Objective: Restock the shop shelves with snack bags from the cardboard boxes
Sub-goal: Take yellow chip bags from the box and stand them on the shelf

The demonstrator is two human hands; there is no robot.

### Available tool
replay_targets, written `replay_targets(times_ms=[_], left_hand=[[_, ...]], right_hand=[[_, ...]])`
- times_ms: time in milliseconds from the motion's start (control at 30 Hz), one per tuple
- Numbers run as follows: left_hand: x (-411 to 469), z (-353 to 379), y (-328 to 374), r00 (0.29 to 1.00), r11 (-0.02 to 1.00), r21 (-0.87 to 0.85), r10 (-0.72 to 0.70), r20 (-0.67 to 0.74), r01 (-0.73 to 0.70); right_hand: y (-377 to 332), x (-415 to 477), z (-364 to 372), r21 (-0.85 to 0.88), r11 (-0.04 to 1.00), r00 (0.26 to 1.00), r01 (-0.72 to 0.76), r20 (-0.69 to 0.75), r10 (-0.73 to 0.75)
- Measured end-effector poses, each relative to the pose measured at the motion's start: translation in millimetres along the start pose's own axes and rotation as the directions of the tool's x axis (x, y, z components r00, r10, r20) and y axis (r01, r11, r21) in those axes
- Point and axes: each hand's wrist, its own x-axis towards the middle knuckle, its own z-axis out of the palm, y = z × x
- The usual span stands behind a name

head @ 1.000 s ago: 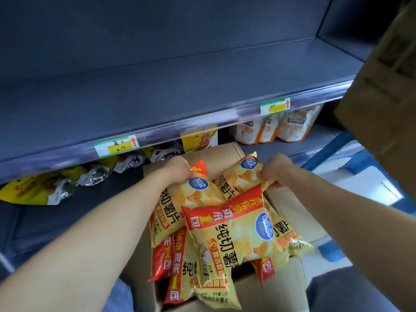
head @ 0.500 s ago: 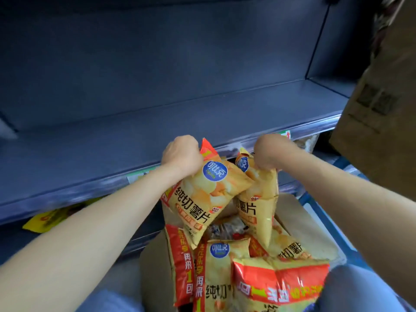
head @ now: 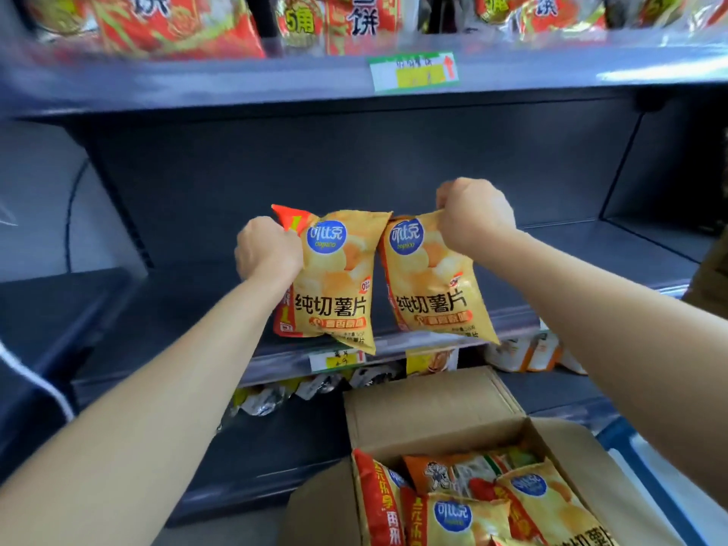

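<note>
My left hand grips the top corner of a yellow potato chip bag; a second bag with a red strip seems to hang behind it. Gripped by its top edge in my right hand is another yellow chip bag. Both bags hang upright side by side over the front of the bare dark blue middle shelf. Below, an open cardboard box holds several more chip bags.
The upper shelf carries red snack bags and a green price tag. Silver and yellow packets and white-orange bags lie on the lower shelf. Part of another cardboard box shows at the right edge.
Both hands have lifted the chip bags from the box up to the level of the middle shelf. My view has tilted upward, showing the stocked shelf above.
</note>
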Motion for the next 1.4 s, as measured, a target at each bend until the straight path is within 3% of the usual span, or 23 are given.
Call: replay_targets(times_ms=[167,300,433,633,833,967,1033,1133,1300,1400], left_hand=[[36,-12,-21,0.994,0.996,-0.057,-0.067,-0.090,0.062],[65,-15,-38,0.982,0.984,-0.112,-0.152,-0.114,0.139],[92,-17,-55,0.977,0.976,-0.140,-0.180,-0.111,0.164],[120,-5,-66,0.974,0.966,-0.190,-0.200,-0.108,0.177],[126,19,-65,0.971,0.972,-0.172,-0.189,-0.145,0.163],[138,35,-65,0.958,0.959,-0.215,-0.226,-0.179,0.186],[143,45,-69,0.959,0.954,-0.236,-0.227,-0.172,0.183],[145,61,-82,0.977,0.956,-0.240,-0.194,-0.085,0.169],[134,84,-107,0.958,0.953,-0.252,-0.098,0.268,0.168],[133,95,-112,0.946,0.968,-0.210,-0.065,0.316,0.137]], right_hand=[[-39,25,25,0.057,0.997,0.997,0.046,-0.063,-0.043],[-58,39,48,0.197,0.979,0.994,0.042,-0.107,-0.021],[-78,55,66,0.358,0.934,0.984,0.005,-0.166,0.059],[-89,80,90,0.447,0.895,0.964,0.002,-0.239,0.118],[-83,107,117,0.631,0.771,0.966,-0.083,-0.138,0.217],[-78,127,134,0.691,0.719,0.987,-0.072,-0.055,0.152],[-74,129,149,0.761,0.643,0.994,-0.089,0.029,0.104],[-69,119,174,0.850,0.511,0.988,-0.133,0.155,-0.001],[-68,119,203,0.834,0.549,0.993,-0.060,0.107,-0.054],[-67,127,216,0.818,0.574,0.995,-0.033,0.082,-0.060]])
